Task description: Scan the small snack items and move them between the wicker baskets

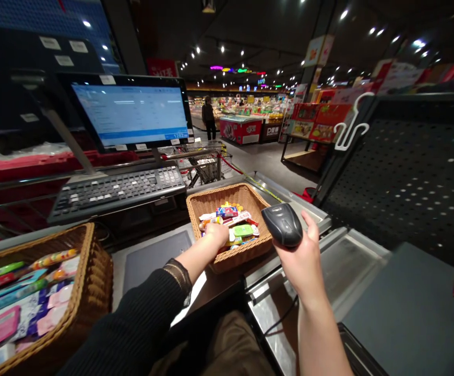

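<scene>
Left hand [216,235]: lowered into the small basket [211,201] with the knuckles up. The fingers are bent down among the packets [239,222] and hidden, so it cannot be told whether anything is gripped.
Right hand [303,261]: clamped around the grip of the black scanner [282,224].
Scanner: held raised just beside the small basket's right rim. A dark cable [282,318] is seen below the wrist.
Packets: small, multicoloured, heaped loosely in the small basket, touched by the left hand.
Small basket: woven wicker, set on the desk [152,256] ahead of the person.
Keyboard [117,190]: mounted behind and left of the small basket.
Monitor [131,114]: lit, positioned above the keyboard.
Large basket [90,271]: placed at the far left, filled with flat wrapped goods [11,303].
Perforated panel [407,172]: fitted to the right.
</scene>
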Motion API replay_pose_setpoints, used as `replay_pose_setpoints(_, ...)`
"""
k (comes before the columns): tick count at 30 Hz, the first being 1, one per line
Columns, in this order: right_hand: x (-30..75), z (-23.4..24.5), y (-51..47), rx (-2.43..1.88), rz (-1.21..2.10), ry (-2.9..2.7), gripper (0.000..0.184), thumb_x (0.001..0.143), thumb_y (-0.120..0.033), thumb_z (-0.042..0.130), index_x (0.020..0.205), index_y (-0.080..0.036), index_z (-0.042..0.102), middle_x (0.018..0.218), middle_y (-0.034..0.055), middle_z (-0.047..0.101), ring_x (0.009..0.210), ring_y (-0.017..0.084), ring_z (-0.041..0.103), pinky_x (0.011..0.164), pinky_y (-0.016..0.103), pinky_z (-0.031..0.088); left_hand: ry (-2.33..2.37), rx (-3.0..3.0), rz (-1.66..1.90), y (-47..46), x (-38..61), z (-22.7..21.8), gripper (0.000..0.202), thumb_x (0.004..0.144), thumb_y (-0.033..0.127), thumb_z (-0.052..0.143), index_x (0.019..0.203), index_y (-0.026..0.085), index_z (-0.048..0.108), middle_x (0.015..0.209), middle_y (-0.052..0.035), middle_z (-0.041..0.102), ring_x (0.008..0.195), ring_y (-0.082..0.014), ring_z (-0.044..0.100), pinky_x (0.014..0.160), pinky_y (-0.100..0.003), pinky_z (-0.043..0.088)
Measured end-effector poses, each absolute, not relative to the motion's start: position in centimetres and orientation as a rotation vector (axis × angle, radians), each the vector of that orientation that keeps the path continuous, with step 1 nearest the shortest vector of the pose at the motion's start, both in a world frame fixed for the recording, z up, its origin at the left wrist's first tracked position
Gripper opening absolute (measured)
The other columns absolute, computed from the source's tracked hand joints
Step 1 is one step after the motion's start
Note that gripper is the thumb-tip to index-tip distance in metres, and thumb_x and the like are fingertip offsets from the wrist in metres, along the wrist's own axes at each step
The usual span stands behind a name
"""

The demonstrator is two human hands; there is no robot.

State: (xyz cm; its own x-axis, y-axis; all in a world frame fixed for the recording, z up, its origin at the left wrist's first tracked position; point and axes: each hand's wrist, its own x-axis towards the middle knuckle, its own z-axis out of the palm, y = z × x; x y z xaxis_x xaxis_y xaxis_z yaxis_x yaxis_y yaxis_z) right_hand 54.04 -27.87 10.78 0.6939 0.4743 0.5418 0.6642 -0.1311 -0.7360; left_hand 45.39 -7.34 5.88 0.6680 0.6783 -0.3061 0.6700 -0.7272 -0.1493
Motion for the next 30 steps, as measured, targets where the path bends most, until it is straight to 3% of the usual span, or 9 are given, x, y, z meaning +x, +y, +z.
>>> replay_pose_setpoints(5,54.6,11.4,-27.7,-1.768,-0.236,-0.919,0.038,0.075,-0.041,0.069,0.102,-0.013,0.068,0.15,0.0222,0.04,0.138,0.038,0.046,0.118,0.054,0.033,-1.151,-2.893,0.424,-7.6,45.1,7.2,0.032,0.087,0.016,0.059,0.116,0.007,0.071,0.112,-0.0266,0.072,0.104,-0.0383,0.069,0.084,-0.054,0.055)
replay_pose_setpoints(11,54.1,12.6,-26.8,-1.661,-0.206,-0.919,0.08,0.066,-0.038,0.076,0.136,-0.016,0.047,0.146,0.0219,0.046,0.127,0.037,0.057,0.11,0.057,0.04,-1.077,-2.917,0.07,-7.9,39.4,11.6,0.029,0.098,0.026,0.048,0.118,0.017,0.067,0.117,-0.0152,0.071,0.118,-0.0289,0.062,0.096,-0.042,0.051)
replay_pose_setpoints(14,52.4,13.1,-25.4,-1.648,-0.2,-1.002,0.083,0.066,-0.042,0.075,0.14,-0.018,0.044,0.143,0.0203,0.049,0.126,0.038,0.057,0.108,0.057,0.043,-1.097,-2.825,-0.12,-7.5,33.9,13.7,0.028,0.098,0.031,0.05,0.116,0.017,0.066,0.117,-0.0124,0.071,0.116,-0.0281,0.06,0.093,-0.039,0.052)
replay_pose_setpoints(18,49.2,14.0,-22.8,-1.571,-0.18,-1.127,0.082,0.065,-0.047,0.075,0.138,-0.022,0.044,0.143,0.0182,0.051,0.128,0.04,0.056,0.108,0.058,0.042,-1.26,-2.716,-0.155,-6.5,24.9,15.6,0.026,0.095,0.034,0.058,0.114,0.018,0.067,0.115,-0.0089,0.072,0.112,-0.0267,0.062,0.092,-0.035,0.052)
replay_pose_setpoints(23,44.3,15.3,-20.1,-1.446,-0.117,-1.306,0.076,0.069,-0.043,0.074,0.136,-0.021,0.046,0.145,0.0182,0.049,0.132,0.038,0.053,0.111,0.055,0.041,-1.649,-2.584,-0.062,-5.4,13.3,16.1,0.026,0.091,0.029,0.063,0.115,0.021,0.069,0.117,-0.0079,0.073,0.112,-0.0241,0.064,0.096,-0.031,0.049)
replay_pose_setpoints(30,38.1,15.3,-18.5,-1.296,-0.046,-1.58,0.038,0.075,-0.033,0.066,0.108,-0.014,0.064,0.151,0.0214,0.038,0.14,0.039,0.043,0.119,0.055,0.031,-1.908,-2.559,0.342,-5.9,5.4,12.1,0.038,0.079,0.03,0.074,0.116,0.024,0.072,0.12,-0.0113,0.072,0.12,-0.0323,0.06,0.101,-0.045,0.047)
